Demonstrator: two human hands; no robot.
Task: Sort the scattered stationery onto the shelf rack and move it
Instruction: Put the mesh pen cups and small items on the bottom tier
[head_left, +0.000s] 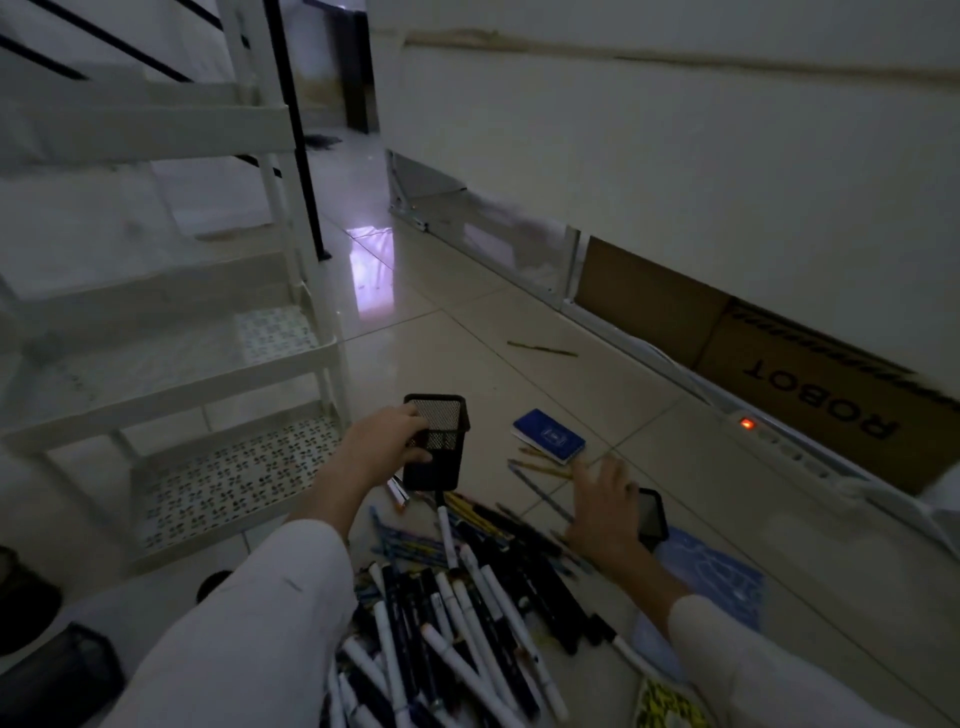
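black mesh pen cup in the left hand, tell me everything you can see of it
The black rectangular wire-mesh pen cup looks like metal, with a solid rim and base band. It stands roughly upright, mouth open upward, nothing visible inside. The left hand grips its left side, fingers curled over the rim. Its base is at the far edge of the black-and-white marker pile.

Shelf rack at left; marker pile on the floor at centre, nearest the viewer. Pen cup just behind the pile, notebook to its right. Cardboard box at far right.
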